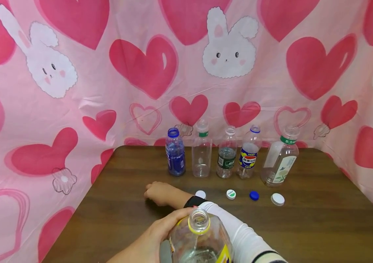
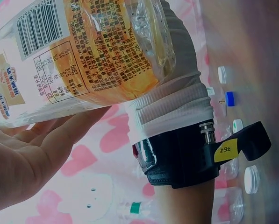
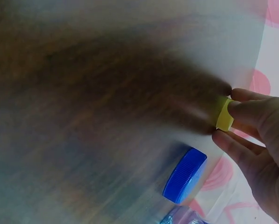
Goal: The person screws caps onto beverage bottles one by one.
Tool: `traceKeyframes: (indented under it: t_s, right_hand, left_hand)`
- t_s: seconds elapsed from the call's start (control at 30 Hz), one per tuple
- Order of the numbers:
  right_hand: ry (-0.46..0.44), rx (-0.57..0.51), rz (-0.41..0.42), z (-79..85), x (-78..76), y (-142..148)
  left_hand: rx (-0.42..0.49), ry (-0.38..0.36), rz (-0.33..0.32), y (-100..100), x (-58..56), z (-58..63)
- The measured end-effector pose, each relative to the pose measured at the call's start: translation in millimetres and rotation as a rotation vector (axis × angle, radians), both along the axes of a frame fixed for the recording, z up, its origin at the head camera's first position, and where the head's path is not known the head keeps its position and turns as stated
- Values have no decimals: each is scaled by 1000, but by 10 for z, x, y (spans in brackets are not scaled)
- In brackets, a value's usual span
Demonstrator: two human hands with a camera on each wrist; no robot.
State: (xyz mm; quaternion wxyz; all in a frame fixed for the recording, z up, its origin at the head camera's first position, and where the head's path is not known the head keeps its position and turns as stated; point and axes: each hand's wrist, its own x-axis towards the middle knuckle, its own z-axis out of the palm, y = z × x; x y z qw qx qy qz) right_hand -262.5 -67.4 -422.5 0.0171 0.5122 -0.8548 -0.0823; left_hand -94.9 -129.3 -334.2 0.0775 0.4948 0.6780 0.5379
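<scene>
My left hand (image 1: pixel 163 230) grips a clear, open-necked plastic bottle (image 1: pixel 202 237) with a yellow ring at its neck, held upright at the near edge of the head view. The left wrist view shows its orange and white printed label (image 2: pixel 95 51), with the left palm (image 2: pixel 22 172) against the side. Reaching across behind the bottle, my right hand (image 1: pixel 160 193) is low over the left part of the table. In the right wrist view its fingertips pinch a small yellow cap (image 3: pixel 224 115) at the tabletop. Beside them lies a ridged blue cap (image 3: pixel 185 175).
Along the back stand several uncapped bottles: a blue one (image 1: pixel 175 157), clear ones and a large labelled one (image 1: pixel 280 160). In front of them lie a white cap (image 1: pixel 201 194), a white-green cap (image 1: pixel 231 194), a small blue cap (image 1: pixel 254 195) and a wide white cap (image 1: pixel 277 199).
</scene>
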Motion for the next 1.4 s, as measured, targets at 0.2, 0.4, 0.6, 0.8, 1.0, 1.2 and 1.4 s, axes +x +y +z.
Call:
traceKeyframes:
  t_s: [0.2,0.4,0.6,0.8,1.0,1.2,1.4]
  right_hand:
    - [26,-56,68,23,17,16]
    - [32,-143,160,149,88,101]
    - [-115,-325,222,386,320,419]
    - [-247,-522,249,648,442,975]
    - [-269,-759,150,1045,634,1634]
    - [-215,-858,140,1560,952,2093]
    - [-248,-735,259,1984,1232,2271]
  left_hand:
    - [8,-70,-16,15,17,13]
    - [21,-31,-12,30,7,0]
    - [5,9,70,31,16,-29]
    - [44,-11,74,71,-2,-61]
    - [39,5,119,128,-65,-123]
    - [23,-12,136,204,-120,-205]
    - [31,-57,101,280,-132,-257]
